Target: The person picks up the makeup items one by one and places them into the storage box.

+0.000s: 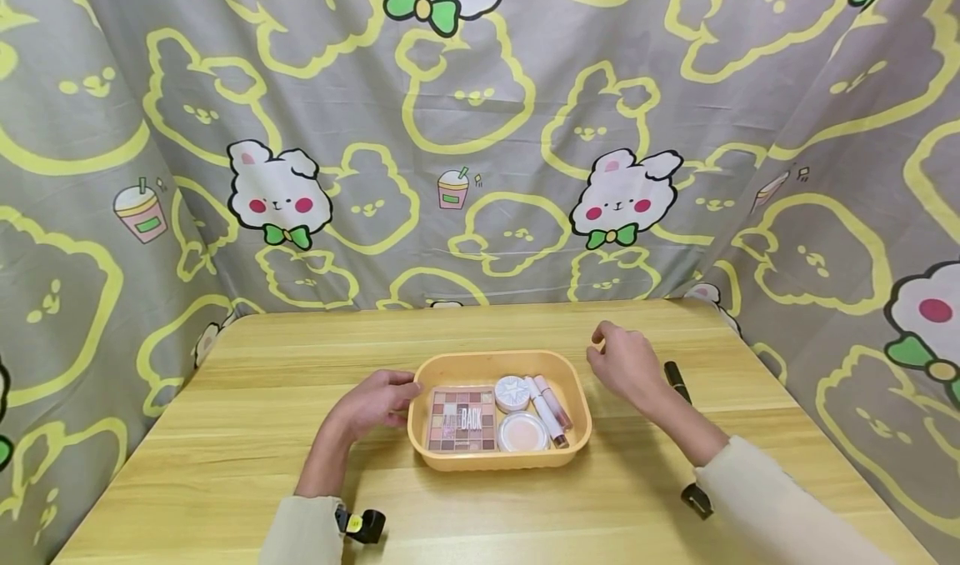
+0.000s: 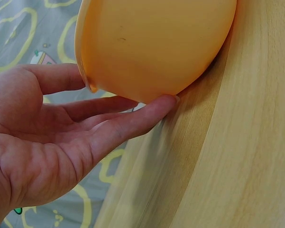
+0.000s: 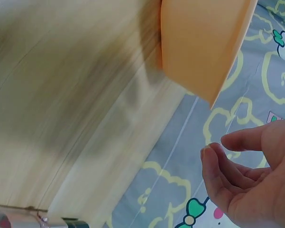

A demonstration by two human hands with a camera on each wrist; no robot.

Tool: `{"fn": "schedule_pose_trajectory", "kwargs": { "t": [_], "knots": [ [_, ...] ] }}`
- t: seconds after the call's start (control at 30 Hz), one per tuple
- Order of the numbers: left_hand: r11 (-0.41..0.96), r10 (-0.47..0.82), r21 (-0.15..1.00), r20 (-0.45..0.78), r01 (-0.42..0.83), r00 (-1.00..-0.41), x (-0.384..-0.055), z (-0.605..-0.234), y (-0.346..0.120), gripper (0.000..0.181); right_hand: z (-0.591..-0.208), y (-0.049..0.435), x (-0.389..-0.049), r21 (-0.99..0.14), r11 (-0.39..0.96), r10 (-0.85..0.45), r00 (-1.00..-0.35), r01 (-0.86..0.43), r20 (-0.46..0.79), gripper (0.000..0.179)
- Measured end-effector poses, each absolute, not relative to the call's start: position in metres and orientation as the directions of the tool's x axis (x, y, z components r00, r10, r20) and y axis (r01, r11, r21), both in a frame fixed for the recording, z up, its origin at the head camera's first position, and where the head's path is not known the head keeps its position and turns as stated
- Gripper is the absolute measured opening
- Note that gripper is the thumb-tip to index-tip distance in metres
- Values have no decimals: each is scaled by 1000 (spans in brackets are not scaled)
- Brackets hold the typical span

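A yellow-orange plastic basket (image 1: 498, 462) stands on the wooden table. Inside lie an eyeshadow palette (image 1: 461, 421) lettered "BACK", a round white case with a star (image 1: 513, 393), a round clear-lidded compact (image 1: 523, 433) and two slim cosmetic tubes (image 1: 549, 411). My left hand (image 1: 378, 402) holds the basket's left end, one finger over the rim and another digit against the outer wall (image 2: 147, 57). Beyond the basket's right end is my right hand (image 1: 626, 365), raised above the table. Its fingers (image 3: 211, 166) are loosely curled, holding nothing and apart from the basket.
A black-capped tube (image 1: 676, 377) lies on the table right of my right hand, partly behind the forearm. A patterned grey curtain (image 1: 480, 240) encloses the table's back and sides. Black camera straps (image 1: 363, 525) are at the wrists.
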State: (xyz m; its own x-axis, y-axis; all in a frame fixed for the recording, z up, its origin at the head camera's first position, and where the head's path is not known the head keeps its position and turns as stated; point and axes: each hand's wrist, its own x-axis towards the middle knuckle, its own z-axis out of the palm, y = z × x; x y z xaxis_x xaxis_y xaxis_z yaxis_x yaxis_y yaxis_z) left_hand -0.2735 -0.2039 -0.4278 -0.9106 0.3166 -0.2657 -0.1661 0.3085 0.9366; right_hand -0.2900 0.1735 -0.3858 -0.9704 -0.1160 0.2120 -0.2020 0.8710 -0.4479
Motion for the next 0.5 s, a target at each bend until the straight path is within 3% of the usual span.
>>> {"fn": "schedule_pose_trajectory", "kwargs": {
  "t": [0.5],
  "knots": [
    [311, 316, 936, -266, -165, -911, -273, -428, -204, 50, -381, 207, -294, -406, 900, -93, -980, -159, 176, 26]
  ]
}}
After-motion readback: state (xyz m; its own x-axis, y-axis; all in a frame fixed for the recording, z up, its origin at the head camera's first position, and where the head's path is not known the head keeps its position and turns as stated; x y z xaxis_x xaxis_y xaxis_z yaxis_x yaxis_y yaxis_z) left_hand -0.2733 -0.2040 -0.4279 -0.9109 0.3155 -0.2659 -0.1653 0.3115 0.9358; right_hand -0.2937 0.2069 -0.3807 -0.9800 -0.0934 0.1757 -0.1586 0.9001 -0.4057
